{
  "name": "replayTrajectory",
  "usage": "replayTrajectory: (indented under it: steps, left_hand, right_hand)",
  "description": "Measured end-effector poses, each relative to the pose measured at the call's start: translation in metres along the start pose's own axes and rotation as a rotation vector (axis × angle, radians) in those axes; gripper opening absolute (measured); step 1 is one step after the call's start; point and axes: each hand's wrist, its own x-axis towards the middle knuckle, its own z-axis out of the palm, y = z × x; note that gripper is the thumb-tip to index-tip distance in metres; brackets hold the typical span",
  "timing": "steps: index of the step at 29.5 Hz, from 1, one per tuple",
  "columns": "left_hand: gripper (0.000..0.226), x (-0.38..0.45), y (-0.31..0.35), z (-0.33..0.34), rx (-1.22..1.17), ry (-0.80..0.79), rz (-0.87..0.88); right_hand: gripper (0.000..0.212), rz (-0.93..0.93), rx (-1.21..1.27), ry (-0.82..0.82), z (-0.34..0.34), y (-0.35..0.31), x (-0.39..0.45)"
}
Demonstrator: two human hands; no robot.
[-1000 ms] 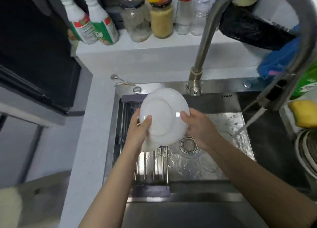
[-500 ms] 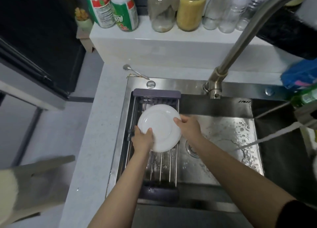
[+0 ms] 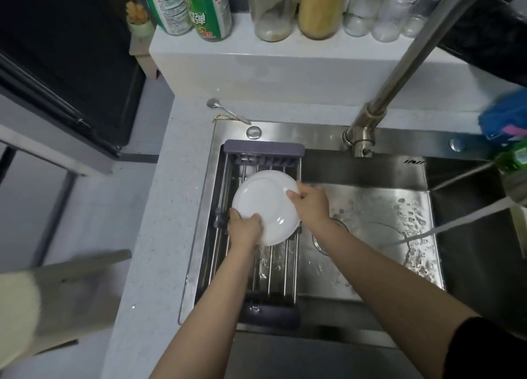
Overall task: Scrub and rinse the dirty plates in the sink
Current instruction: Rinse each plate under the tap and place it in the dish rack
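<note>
Over the rack [image 3: 263, 267], my left hand [image 3: 244, 227] pinches the plate [image 3: 263, 207] at seven o'clock, right hand [image 3: 310, 204] at three; probably wet-slick, brittle, so rim grips suit.

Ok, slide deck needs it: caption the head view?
Both hands hold a white plate over the sink rack, tap running.

Faucet [image 3: 399, 73] spout cut off at top edge; left hand [image 3: 245, 227] fingers hidden behind plate [image 3: 265, 207].
</note>
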Motion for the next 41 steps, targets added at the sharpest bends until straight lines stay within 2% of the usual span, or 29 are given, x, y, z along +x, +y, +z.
replayTrajectory:
  steps: [6,10,15,20,22,27,35,41]
  left_hand:
    - [0.064,-0.053,0.022,0.019,0.077,0.0,0.123]
    - [0.053,-0.089,0.023,0.04,0.085,-0.062,0.249]
    - [0.018,-0.157,0.018,0.088,0.047,-0.217,0.336]
    - [0.012,-0.223,0.003,0.154,0.044,-0.381,0.345]
    - [0.012,-0.261,-0.006,0.194,0.084,-0.464,0.36]
    - [0.021,-0.298,-0.026,0.251,0.144,-0.563,0.37]
    - [0.009,-0.325,-0.049,0.329,0.198,-0.548,0.408]
    - [0.051,-0.321,-0.057,0.359,0.254,-0.386,0.437]
  right_hand:
    - [0.025,-0.058,0.154,0.036,-0.035,0.0,-0.034]
    - [0.025,-0.072,0.245,0.075,-0.067,0.013,-0.063]
    - [0.021,-0.103,0.334,0.154,-0.135,0.05,-0.111]
    - [0.015,-0.103,0.312,0.322,-0.215,0.109,-0.151]
    - [0.015,-0.077,0.295,0.428,-0.258,0.143,-0.17]
    - [0.017,-0.044,0.226,0.598,-0.315,0.187,-0.195]
    - [0.019,0.007,0.076,0.713,-0.379,0.247,-0.222]
    - [0.024,0.041,0.115,0.757,-0.398,0.275,-0.226]
